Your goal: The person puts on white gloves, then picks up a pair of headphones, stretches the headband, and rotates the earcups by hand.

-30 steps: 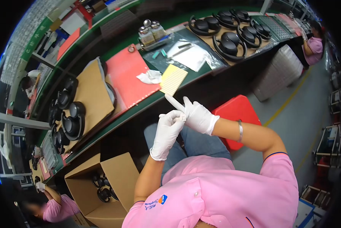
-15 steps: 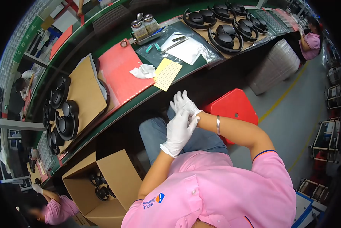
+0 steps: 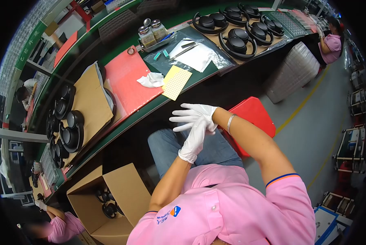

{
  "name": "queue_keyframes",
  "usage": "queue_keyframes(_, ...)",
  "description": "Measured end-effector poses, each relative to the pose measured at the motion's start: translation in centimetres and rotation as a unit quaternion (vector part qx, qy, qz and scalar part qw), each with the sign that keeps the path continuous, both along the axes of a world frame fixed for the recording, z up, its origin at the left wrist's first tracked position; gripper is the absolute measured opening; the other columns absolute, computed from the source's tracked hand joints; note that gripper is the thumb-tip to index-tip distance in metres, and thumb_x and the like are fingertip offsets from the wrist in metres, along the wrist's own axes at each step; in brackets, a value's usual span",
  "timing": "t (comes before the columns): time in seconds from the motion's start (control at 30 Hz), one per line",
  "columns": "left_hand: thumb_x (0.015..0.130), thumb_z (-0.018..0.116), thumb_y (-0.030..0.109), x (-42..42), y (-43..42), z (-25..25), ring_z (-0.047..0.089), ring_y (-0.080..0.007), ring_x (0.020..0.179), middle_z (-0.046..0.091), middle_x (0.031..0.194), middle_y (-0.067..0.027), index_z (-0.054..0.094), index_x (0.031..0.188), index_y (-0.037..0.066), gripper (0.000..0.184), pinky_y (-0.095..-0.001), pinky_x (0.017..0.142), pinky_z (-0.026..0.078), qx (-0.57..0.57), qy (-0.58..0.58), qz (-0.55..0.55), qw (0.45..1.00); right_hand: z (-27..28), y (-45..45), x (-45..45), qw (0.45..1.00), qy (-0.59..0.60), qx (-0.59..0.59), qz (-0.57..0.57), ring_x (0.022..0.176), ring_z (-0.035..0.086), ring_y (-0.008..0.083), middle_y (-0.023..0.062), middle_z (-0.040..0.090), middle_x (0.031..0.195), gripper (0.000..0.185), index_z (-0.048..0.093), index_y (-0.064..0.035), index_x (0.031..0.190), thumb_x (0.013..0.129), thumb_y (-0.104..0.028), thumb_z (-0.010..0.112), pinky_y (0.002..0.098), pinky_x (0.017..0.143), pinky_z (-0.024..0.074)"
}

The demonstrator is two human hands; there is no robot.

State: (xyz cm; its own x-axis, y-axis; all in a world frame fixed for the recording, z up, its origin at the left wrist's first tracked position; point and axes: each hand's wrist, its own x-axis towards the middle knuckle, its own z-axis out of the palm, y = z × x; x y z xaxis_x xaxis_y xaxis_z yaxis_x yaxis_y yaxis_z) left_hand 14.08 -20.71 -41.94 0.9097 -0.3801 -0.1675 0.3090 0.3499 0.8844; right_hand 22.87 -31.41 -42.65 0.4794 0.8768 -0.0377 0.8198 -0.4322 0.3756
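Observation:
Both my hands wear white gloves and meet above my lap, in front of the workbench edge. My right hand (image 3: 194, 114) points to the left with its fingers stretched out and spread, holding nothing. Its glove reaches the wrist, and a silver bracelet sits further up that forearm. My left hand (image 3: 194, 140) comes up from below, its fingers closed on the right glove around the heel of the hand. Some of the left fingertips are hard to make out where the two white gloves overlap.
On the bench lie black headphones (image 3: 71, 130), a red mat (image 3: 127, 85), a crumpled white cloth (image 3: 151, 80), a yellow dotted sheet (image 3: 176, 83) and glass bottles (image 3: 147, 36). A cardboard box (image 3: 127, 196) with headphones stands below left. A red stool (image 3: 254, 118) is at right. Co-workers sit at both sides.
My right hand has turned and spread its fingers to the left. My left hand has moved from the right wrist cuff onto the heel of that hand.

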Motion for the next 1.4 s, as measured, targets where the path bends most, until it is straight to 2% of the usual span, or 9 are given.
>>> queue_keyframes(0.23,0.087,0.057,0.018,2.4,-1.1,1.4,0.059,-0.0216,0.067,0.063,0.080,-0.0049,0.059,0.087,0.000,0.018,-0.0350,0.067,0.050,0.295,-0.197,-0.048,0.934,-10.3,-0.6,-0.4,0.760,-0.621,-0.186,-0.052,0.130,0.045,0.0340,0.0128,0.043,0.145,0.067,0.040,-0.0131,0.143,0.091,-0.051,0.056,0.0521,0.109,0.0352)
queue_keyframes(0.27,0.086,0.057,0.018,3.2,-1.4,1.8,0.061,-0.0245,0.067,0.064,0.080,-0.0076,0.059,0.086,0.000,0.017,-0.0369,0.065,0.051,0.350,-0.273,-0.045,0.895,-12.3,0.5,-2.5,0.537,-0.686,-0.483,0.089,0.125,0.049,0.0293,0.0121,0.049,0.135,0.055,0.046,-0.0146,0.135,0.094,-0.051,0.051,0.0456,0.104,0.0390)
queue_keyframes(0.33,0.084,0.058,0.016,4.3,-1.4,3.1,0.066,-0.0303,0.068,0.067,0.079,-0.0129,0.058,0.085,0.001,0.015,-0.0407,0.062,0.052,0.458,-0.411,-0.031,0.788,-14.8,3.0,-5.7,-0.109,-0.484,-0.818,0.291,0.114,0.058,0.0199,0.0106,0.062,0.114,0.042,0.059,-0.0176,0.120,0.098,-0.049,0.041,0.0327,0.095,0.0465)
queue_keyframes(0.53,0.081,0.059,0.010,1.1,-3.1,3.7,0.069,-0.0339,0.069,0.065,0.075,-0.0148,0.059,0.079,0.008,0.004,-0.0454,0.058,0.055,0.550,-0.564,-0.125,0.603,-13.3,1.5,-4.7,-0.067,-0.720,-0.683,-0.101,0.100,0.062,0.0196,0.0088,0.066,0.099,0.039,0.065,-0.0147,0.107,0.097,-0.047,0.046,0.0338,0.085,0.0492)
queue_keyframes(0.63,0.082,0.059,0.010,0.4,-3.3,4.2,0.068,-0.0316,0.071,0.065,0.079,-0.0144,0.059,0.082,0.008,0.002,-0.0419,0.060,0.055,0.512,-0.584,-0.150,0.612,-11.4,0.9,-3.6,-0.038,-0.791,-0.560,-0.244,0.094,0.064,0.0195,0.0080,0.067,0.094,0.038,0.068,-0.0136,0.102,0.096,-0.046,0.048,0.0342,0.081,0.0503)
queue_keyframes(0.8,0.081,0.063,0.011,-2.3,-5.5,8.5,0.066,-0.0273,0.075,0.064,0.084,-0.0111,0.061,0.088,0.008,0.008,-0.0366,0.063,0.054,0.449,-0.660,-0.148,0.584,-4.0,-2.5,-1.5,-0.432,-0.426,-0.688,0.397,0.071,0.066,0.0177,0.0076,0.070,0.082,0.033,0.068,-0.0041,0.090,0.092,-0.036,0.058,0.0307,0.061,0.0498)
queue_keyframes(0.87,0.079,0.069,0.012,-3.9,-5.3,10.8,0.063,-0.0263,0.075,0.062,0.086,-0.0095,0.063,0.093,0.008,0.016,-0.0356,0.065,0.053,0.297,-0.679,-0.086,0.666,3.3,-4.3,-2.5,-0.326,-0.405,-0.761,0.388,0.072,0.064,0.0158,0.0083,0.070,0.085,0.038,0.069,-0.0057,0.098,0.095,-0.041,0.055,0.0293,0.062,0.0483)
queue_keyframes(1.0,0.077,0.076,0.011,-2.9,-5.0,10.9,0.060,-0.0259,0.076,0.059,0.087,-0.0084,0.064,0.100,0.008,0.026,-0.0349,0.066,0.051,0.207,-0.627,0.062,0.749,11.0,-8.6,-4.8,-0.023,-0.406,-0.910,-0.082,0.079,0.058,0.0167,0.0059,0.070,0.101,0.057,0.068,-0.0086,0.116,0.098,-0.058,0.045,0.0308,0.073,0.0477)
queue_keyframes(1.4,0.084,0.074,0.005,-1.3,-3.0,10.1,0.059,-0.0236,0.080,0.060,0.088,-0.0095,0.062,0.098,0.006,0.019,-0.0322,0.069,0.048,0.137,-0.501,0.072,0.852,15.8,-4.1,-1.8,-0.050,-0.493,-0.817,-0.295,0.110,0.061,0.0281,0.0127,0.062,0.132,0.071,0.059,-0.0107,0.133,0.096,-0.068,0.038,0.0448,0.095,0.0481)
